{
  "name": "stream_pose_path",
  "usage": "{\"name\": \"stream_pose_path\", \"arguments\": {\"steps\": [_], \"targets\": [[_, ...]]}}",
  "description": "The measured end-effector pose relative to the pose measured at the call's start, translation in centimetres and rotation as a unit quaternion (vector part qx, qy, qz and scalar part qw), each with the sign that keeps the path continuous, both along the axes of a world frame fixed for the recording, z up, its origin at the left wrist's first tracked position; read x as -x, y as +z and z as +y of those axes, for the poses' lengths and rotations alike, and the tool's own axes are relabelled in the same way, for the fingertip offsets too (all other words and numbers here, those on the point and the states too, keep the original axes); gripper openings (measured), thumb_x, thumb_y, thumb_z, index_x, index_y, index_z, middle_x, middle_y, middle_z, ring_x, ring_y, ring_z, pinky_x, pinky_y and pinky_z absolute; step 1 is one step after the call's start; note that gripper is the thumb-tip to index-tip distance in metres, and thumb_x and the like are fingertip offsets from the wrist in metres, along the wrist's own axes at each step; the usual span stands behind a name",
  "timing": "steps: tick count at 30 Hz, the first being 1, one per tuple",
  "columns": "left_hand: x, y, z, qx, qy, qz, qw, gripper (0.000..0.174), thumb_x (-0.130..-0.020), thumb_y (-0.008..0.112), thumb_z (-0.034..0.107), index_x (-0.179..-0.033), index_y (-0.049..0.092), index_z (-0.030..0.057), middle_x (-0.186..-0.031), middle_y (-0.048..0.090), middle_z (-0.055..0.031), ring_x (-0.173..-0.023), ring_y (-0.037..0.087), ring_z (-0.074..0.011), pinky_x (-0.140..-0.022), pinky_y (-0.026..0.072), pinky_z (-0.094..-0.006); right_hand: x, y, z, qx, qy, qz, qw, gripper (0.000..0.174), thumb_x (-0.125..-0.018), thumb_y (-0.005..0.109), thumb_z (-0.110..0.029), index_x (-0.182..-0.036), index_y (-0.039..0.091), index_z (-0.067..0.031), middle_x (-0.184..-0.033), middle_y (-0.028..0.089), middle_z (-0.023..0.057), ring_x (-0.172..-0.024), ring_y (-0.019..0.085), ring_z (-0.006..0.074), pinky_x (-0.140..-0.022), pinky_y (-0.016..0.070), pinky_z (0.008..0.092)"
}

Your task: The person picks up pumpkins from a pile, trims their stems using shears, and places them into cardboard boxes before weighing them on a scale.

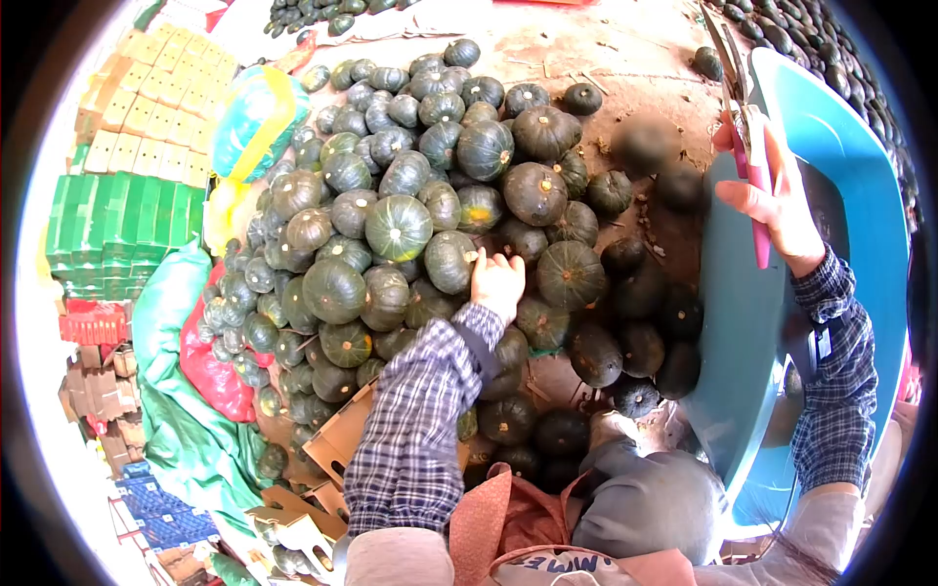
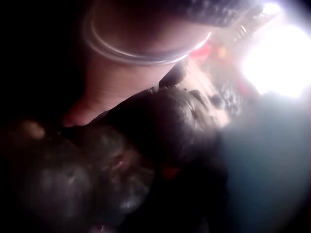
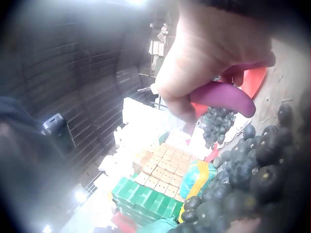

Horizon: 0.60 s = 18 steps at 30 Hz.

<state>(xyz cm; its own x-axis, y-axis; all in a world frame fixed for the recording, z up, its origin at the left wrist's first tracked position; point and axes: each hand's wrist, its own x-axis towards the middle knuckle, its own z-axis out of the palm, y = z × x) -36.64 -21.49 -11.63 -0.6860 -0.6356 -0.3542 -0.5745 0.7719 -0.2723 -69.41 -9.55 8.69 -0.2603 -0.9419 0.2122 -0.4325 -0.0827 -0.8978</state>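
Note:
In the head view my left hand [image 1: 500, 283] reaches into a heap of dark green squashes. Its fingers are curled at the stem side of one squash [image 1: 450, 262] in the middle of the heap. The left wrist view is dark and blurred; the thumb [image 2: 92, 104] points down onto a squash [image 2: 63, 174] there. Raised at the right, my right hand [image 1: 782, 200] grips pruning shears [image 1: 759, 181] by their pink handles, the long blades pointing away and apart. In the right wrist view a handle [image 3: 223, 98] sticks out below the palm.
A big blue tub [image 1: 728, 342] stands right of the heap, under my right arm. To the left are green boxes [image 1: 122, 234], tan cartons [image 1: 161, 93], a green sheet [image 1: 195, 391] and a red sack [image 1: 217, 366]. Cardboard [image 1: 337, 439] lies near my left sleeve.

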Motion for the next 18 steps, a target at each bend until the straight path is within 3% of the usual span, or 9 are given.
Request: {"name": "stream_pose_path", "arguments": {"steps": [3,7,9,11,13,14,15,17,18], "targets": [[-1.6,5.3,3.1,-0.013,-0.049,0.143,0.988,0.053,-0.068,0.076,0.015,-0.113,0.050,0.0062,-0.102,0.056,-0.0153,-0.100,0.057,-0.0302,-0.104,0.0402,-0.0441,0.3,0.1,0.1,-0.004,-0.002,-0.001,1.000,0.067,-0.070,0.076,-0.026,-0.127,0.048,-0.0023,-0.109,0.052,0.0078,-0.107,0.048,0.0194,-0.098,0.0376,0.0324],[-3.7,8.8,7.7,-0.202,0.108,0.417,0.880,0.070,-0.063,0.085,0.022,-0.120,0.049,0.0031,-0.108,0.056,-0.0174,-0.104,0.055,-0.0326,-0.093,0.0468,-0.0416,0.0,0.2,0.0,-0.023,0.004,0.007,1.000,0.067,-0.071,0.077,-0.028,-0.127,0.049,-0.0020,-0.109,0.053,0.0085,-0.108,0.049,0.0193,-0.097,0.0392,0.0325],[-4.7,8.4,9.3,-0.390,0.287,0.496,0.721,0.064,-0.068,0.086,0.024,-0.117,0.051,0.0028,-0.111,0.061,-0.0152,-0.105,0.060,-0.0257,-0.090,0.0491,-0.0369,0.1,-0.3,0.0,-0.028,0.002,-0.007,1.000,0.068,-0.072,0.077,-0.028,-0.127,0.049,-0.0020,-0.111,0.053,0.0091,-0.108,0.049,0.0194,-0.097,0.0396,0.0321],[-5.4,6.1,11.3,-0.541,0.426,0.566,0.454,0.054,-0.082,0.077,0.017,-0.125,0.050,-0.0008,-0.118,0.062,-0.0105,-0.107,0.062,-0.0219,-0.094,0.0500,-0.0353,0.8,-1.0,0.1,0.001,-0.003,-0.007,1.000,0.063,-0.073,0.076,-0.029,-0.125,0.050,-0.0020,-0.111,0.053,0.0091,-0.107,0.051,0.0196,-0.096,0.0404,0.0318],[-6.2,5.3,12.3,-0.674,0.441,0.566,0.176,0.052,-0.092,0.064,0.024,-0.133,0.046,-0.0023,-0.127,0.059,-0.0140,-0.117,0.058,-0.0260,-0.100,0.0479,-0.0405,0.5,-0.1,0.2,-0.020,0.017,0.012,1.000,0.050,-0.077,0.071,-0.030,-0.115,0.055,-0.0018,-0.107,0.055,0.0074,-0.102,0.053,0.0180,-0.090,0.0437,0.0305],[-6.4,5.0,13.4,-0.684,0.474,0.550,0.069,0.056,-0.098,0.049,0.037,-0.139,0.042,-0.0002,-0.137,0.052,-0.0183,-0.127,0.050,-0.0319,-0.105,0.0430,-0.0517,0.4,-0.1,0.3,-0.035,0.013,0.003,0.999,0.052,-0.076,0.070,-0.028,-0.118,0.054,-0.0028,-0.109,0.055,0.0064,-0.103,0.051,0.0168,-0.092,0.0408,0.0296],[-6.2,4.9,13.8,-0.684,0.477,0.549,0.064,0.056,-0.098,0.049,0.037,-0.139,0.042,-0.0002,-0.137,0.052,-0.0183,-0.127,0.050,-0.0319,-0.105,0.0430,-0.0517,0.4,-0.1,0.2,-0.045,0.009,-0.006,0.999,0.054,-0.075,0.069,-0.027,-0.121,0.054,-0.0038,-0.111,0.054,0.0053,-0.105,0.048,0.0156,-0.094,0.0380,0.0287],[-5.3,4.9,14.0,-0.766,0.380,0.510,-0.095,0.063,-0.097,0.043,0.048,-0.141,0.042,0.0031,-0.140,0.048,-0.0204,-0.130,0.046,-0.0381,-0.107,0.0361,-0.0616,0.6,0.0,0.1,-0.057,0.019,0.005,0.998,0.054,-0.075,0.069,-0.027,-0.122,0.054,-0.0037,-0.111,0.054,0.0055,-0.105,0.048,0.0156,-0.094,0.0380,0.0287],[-4.8,4.1,13.8,-0.694,0.470,0.532,-0.118,0.069,-0.094,0.042,0.055,-0.143,0.040,0.0060,-0.141,0.046,-0.0214,-0.129,0.046,-0.0433,-0.104,0.0340,-0.0686,0.6,0.1,0.2,-0.064,0.025,0.016,0.997,0.055,-0.075,0.069,-0.027,-0.123,0.054,-0.0036,-0.111,0.054,0.0057,-0.105,0.049,0.0157,-0.094,0.0380,0.0288]]}}
